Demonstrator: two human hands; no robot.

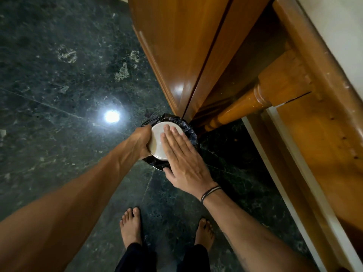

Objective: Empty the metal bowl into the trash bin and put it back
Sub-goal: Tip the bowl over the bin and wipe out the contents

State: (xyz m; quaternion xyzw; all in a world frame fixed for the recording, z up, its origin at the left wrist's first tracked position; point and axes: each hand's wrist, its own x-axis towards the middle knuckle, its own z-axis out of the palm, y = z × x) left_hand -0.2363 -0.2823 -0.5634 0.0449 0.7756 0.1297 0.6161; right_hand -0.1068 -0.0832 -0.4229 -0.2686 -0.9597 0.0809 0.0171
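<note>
Covering bin: upturned bowl, left hand gripping rim, right hand flat.

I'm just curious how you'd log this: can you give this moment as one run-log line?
step: emptying | round metal bowl: upside down over black-lined trash bin | left hand: grips rim | right hand: flat on base | put back: not yet

This looks like a room in a home: a polished dark green marble floor carries the bright reflection of a ceiling light, and a person stands on it barefoot. A small trash bin lined with a black bag sits on the floor, tucked against the corner of a glossy wooden cabinet. Just right of the bin, a turned wooden furniture leg reaches the floor beside a pale wall.
</note>
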